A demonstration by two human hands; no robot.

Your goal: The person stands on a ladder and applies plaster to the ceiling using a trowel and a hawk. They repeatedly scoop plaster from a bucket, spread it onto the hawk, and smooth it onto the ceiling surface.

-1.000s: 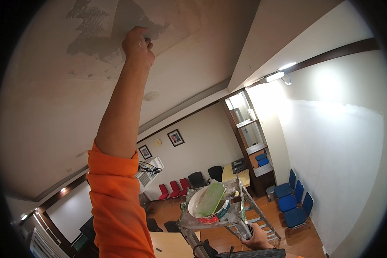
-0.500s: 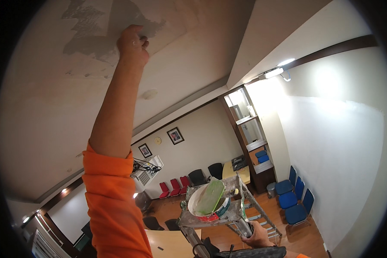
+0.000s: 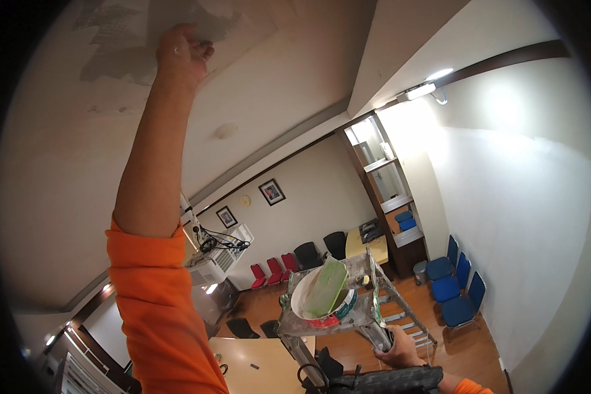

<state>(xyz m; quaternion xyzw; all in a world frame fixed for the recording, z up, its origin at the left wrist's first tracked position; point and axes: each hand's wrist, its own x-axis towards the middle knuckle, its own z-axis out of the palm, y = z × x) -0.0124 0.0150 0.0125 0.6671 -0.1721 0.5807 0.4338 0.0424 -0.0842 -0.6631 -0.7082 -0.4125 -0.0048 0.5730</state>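
My left hand (image 3: 180, 56), at the end of a raised arm in an orange sleeve (image 3: 148, 282), is up at the ceiling beside a grey smeared patch (image 3: 121, 56). Its fingers are curled together. What they hold, if anything, I cannot make out. Low on the right, my right hand (image 3: 400, 348) is wrapped round the side rail of a worn metal stepladder (image 3: 410, 315). On the ladder's top stands a round white tub (image 3: 302, 295). A flat light-green piece (image 3: 327, 289) leans in it, smeared with pale residue.
A white projector (image 3: 220, 253) with dangling black cables hangs near my left arm. Below is a pale wooden table (image 3: 262, 377). Blue chairs (image 3: 463, 305) line the right wall, red chairs (image 3: 274, 268) the far wall. A shelf unit (image 3: 387, 177) stands in the far corner.
The whole view has shifted, so more of the projector and the table shows. My left hand has moved slightly along the patch, fingers still curled. My right hand keeps hold of the ladder.
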